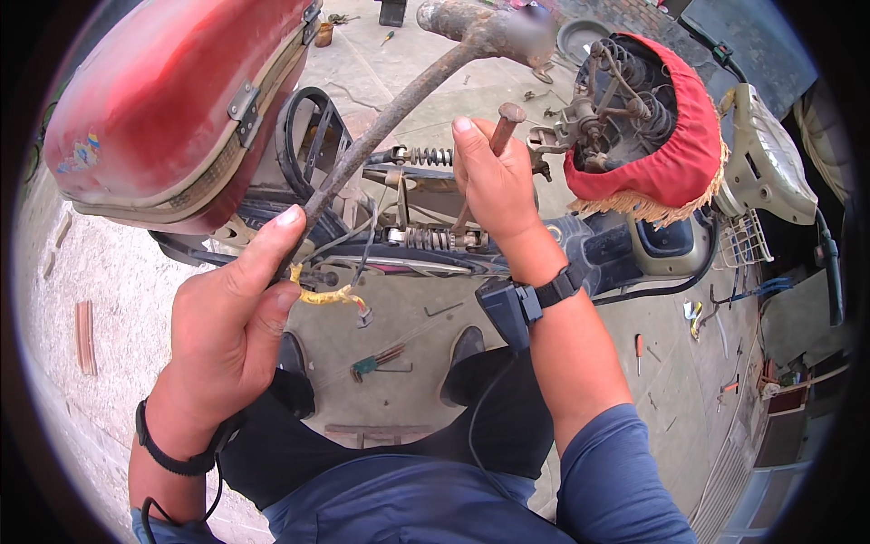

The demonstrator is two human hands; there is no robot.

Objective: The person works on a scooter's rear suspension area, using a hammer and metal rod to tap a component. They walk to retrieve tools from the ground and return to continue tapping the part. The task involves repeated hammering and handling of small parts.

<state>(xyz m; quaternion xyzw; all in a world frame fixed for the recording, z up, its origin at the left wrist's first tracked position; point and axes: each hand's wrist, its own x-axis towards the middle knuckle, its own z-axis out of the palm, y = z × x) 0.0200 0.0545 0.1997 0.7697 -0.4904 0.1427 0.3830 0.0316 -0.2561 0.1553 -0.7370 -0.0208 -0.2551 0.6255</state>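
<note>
My left hand [237, 335] grips the lower end of a rusty metal hammer [388, 107], whose head [482, 34] is raised high above the scooter frame. My right hand [491, 186] holds a rusty steel punch [508, 121] upright, its lower part reaching down beside the near coil-spring shock [426, 239]. A second shock [426, 156] lies across the frame farther back. Yellow-wrapped wires [323, 296] hang below my left hand.
A red rear box [163, 100] sits at left; a seat with red fringed cover [680, 190], loaded with metal parts, and the handlebar [766, 163] are at right. Hex keys [370, 364], a screwdriver [639, 354] and several other tools lie on the concrete ground around my shoes.
</note>
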